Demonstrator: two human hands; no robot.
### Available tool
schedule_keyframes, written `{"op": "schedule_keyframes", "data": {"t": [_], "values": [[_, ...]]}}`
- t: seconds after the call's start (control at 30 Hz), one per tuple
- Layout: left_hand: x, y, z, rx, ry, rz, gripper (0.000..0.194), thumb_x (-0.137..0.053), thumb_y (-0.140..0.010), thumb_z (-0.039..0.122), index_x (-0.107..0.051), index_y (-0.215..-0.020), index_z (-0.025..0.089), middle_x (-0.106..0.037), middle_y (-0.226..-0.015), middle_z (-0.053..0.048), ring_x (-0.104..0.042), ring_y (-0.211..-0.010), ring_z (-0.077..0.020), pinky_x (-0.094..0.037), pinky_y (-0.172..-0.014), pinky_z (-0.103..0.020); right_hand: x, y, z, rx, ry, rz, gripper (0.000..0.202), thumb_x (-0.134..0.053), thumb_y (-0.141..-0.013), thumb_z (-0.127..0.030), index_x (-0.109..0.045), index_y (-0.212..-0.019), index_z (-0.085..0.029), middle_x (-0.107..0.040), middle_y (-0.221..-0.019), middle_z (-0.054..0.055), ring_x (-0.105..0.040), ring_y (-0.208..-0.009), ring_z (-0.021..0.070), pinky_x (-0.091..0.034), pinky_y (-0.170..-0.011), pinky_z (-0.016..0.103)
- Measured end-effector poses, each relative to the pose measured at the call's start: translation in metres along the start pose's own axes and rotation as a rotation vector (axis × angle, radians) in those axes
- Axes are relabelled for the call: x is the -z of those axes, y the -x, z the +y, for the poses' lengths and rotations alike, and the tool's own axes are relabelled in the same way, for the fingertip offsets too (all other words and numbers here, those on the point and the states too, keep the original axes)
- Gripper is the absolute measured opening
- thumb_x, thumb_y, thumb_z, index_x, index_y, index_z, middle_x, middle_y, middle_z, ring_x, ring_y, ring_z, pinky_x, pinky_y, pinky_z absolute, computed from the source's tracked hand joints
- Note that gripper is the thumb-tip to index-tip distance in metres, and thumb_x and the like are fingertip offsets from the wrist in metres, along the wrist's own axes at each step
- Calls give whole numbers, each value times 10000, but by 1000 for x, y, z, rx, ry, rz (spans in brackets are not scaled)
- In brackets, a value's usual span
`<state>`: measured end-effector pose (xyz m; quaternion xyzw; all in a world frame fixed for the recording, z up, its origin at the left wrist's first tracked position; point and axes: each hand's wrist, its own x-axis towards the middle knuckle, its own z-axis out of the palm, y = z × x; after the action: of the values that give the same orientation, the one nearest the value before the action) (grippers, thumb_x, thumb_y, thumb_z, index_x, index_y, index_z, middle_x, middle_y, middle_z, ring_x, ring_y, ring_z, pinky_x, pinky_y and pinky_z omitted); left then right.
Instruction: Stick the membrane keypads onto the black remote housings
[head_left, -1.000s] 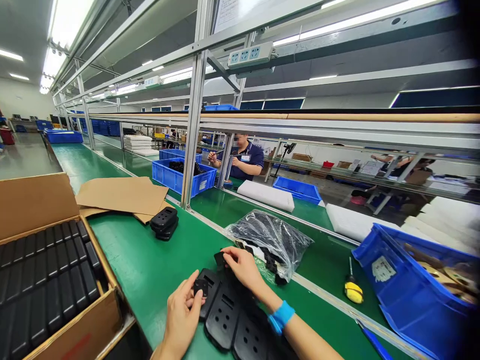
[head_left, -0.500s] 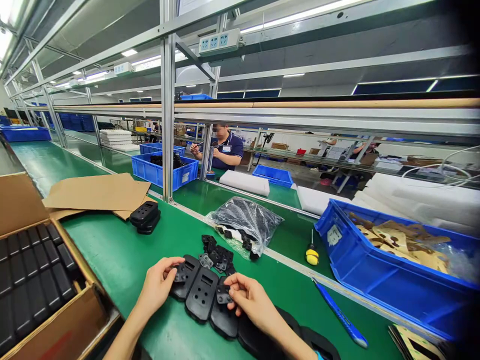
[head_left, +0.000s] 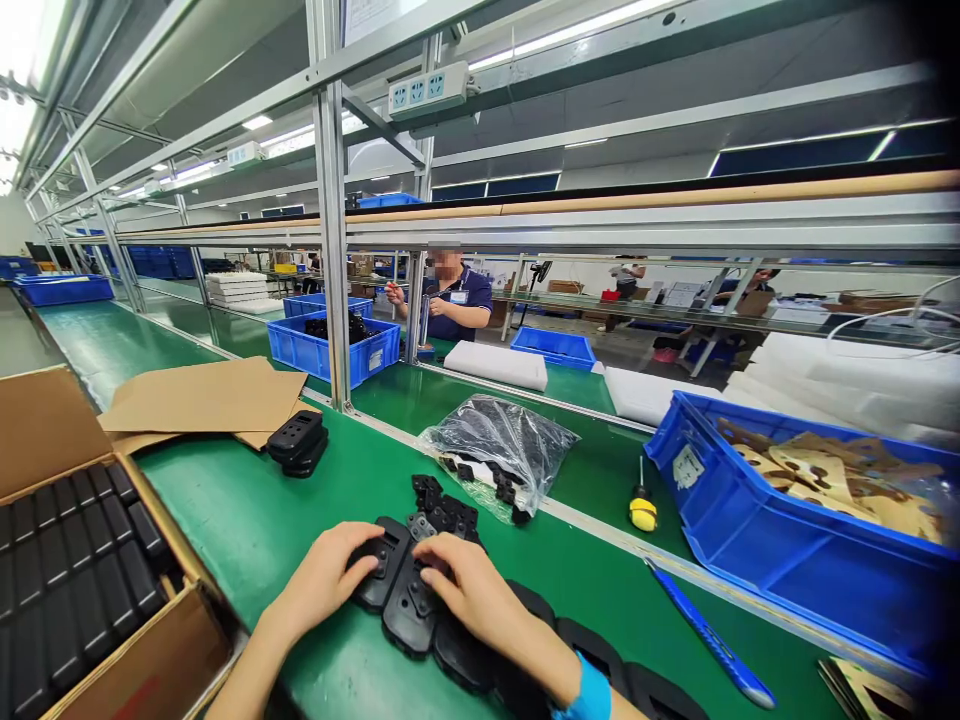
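Observation:
Black plastic housings with slots and holes lie in a row on the green bench. My left hand (head_left: 334, 568) is at the leftmost housing (head_left: 390, 533), finger and thumb closed about a small black plate (head_left: 383, 562) resting on it. Over the neighbouring housing (head_left: 407, 632), my right hand (head_left: 466, 588) has its fingertips on another small black plate (head_left: 421, 600), partly hidden by the fingers. My right forearm covers part of the row. Just beyond the hands is a loose pile of small black plates (head_left: 450, 512).
A plastic bag (head_left: 502, 440) of parts lies ahead. To the right are a yellow screwdriver (head_left: 643, 512), a blue pen-like tool (head_left: 709, 632) and a blue bin (head_left: 795, 570). Stacked housings (head_left: 298, 440), cardboard (head_left: 202, 395) and an open carton (head_left: 142, 660) are left. A co-worker (head_left: 457, 300) sits opposite.
My right hand has moved left with its small plate, from the third housing to the second. My left hand stays at the leftmost housing, its plate now lower against it. The view has shifted slightly.

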<state>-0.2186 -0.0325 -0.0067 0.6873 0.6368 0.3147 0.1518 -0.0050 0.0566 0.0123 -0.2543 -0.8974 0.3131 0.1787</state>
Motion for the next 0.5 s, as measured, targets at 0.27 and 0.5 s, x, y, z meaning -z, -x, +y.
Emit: {"op": "schedule_keyframes", "data": {"t": [0.27, 0.5], "values": [[-1, 6, -13, -145, -74, -120, 289, -527, -887, 187, -672, -1116, 288, -676, -1186, -11, -573, -1133, -208, -372, -1063, -426, -10, 19, -3, 74, 109, -108, 338, -613, -782, -45, -657, -1082, -194, -645, -1110, 62, -570, -1023, 204, -429, -912, 303], [-3, 7, -10, -202, -101, -119, 271, -522, -891, 195, -695, -1081, 281, -674, -1175, -39, -577, -1124, -222, -433, -1012, -407, -15, 18, 1, 142, 182, -125, 323, -565, -832, -56, -678, -1079, -230, -650, -1157, 36, -567, -1043, 203, -426, -929, 321]]}}
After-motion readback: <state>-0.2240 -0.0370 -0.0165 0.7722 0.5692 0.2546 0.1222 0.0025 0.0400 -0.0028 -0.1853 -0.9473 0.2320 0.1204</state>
